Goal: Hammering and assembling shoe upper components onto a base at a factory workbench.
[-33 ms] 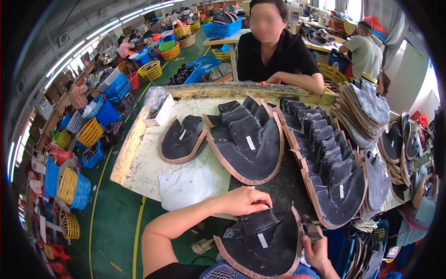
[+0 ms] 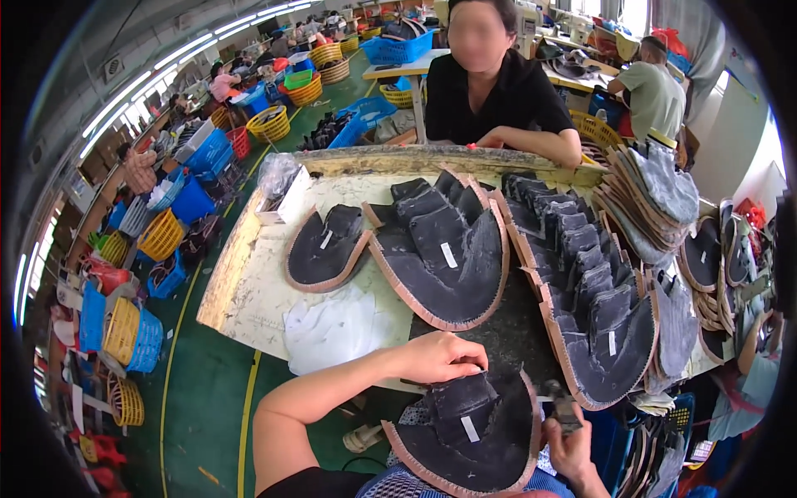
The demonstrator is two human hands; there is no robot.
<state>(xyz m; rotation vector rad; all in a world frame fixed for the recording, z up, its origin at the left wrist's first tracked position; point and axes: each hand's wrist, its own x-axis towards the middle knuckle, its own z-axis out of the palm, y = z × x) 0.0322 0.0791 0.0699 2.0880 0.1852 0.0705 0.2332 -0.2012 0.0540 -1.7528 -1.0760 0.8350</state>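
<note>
A black shoe upper [image 2: 498,427] with a tan pleated rim and a small white label lies over my lap, at the table's near edge. At its top flap, my left hand [image 2: 444,357] is closed in a pinch on the edge. To the right of the upper, my right hand [image 2: 569,444] is wrapped round a dark metal hand tool [image 2: 564,407], blurred, whose kind I cannot make out. The tool stands just off the upper's right rim. On the table beyond lie a stack of similar uppers [image 2: 452,270] and a smaller upper [image 2: 324,249].
A long overlapping row of uppers [image 2: 606,340] fills the table's right side, with grey fuzzy pieces [image 2: 656,199] stacked behind. White sheets [image 2: 336,328] and a small white box [image 2: 286,199] lie left. A person in black [image 2: 498,100] leans on the worn table's far edge [image 2: 374,158].
My right hand and the tool have moved slightly right, away from the upper's rim. My left hand and the upper have barely moved.
</note>
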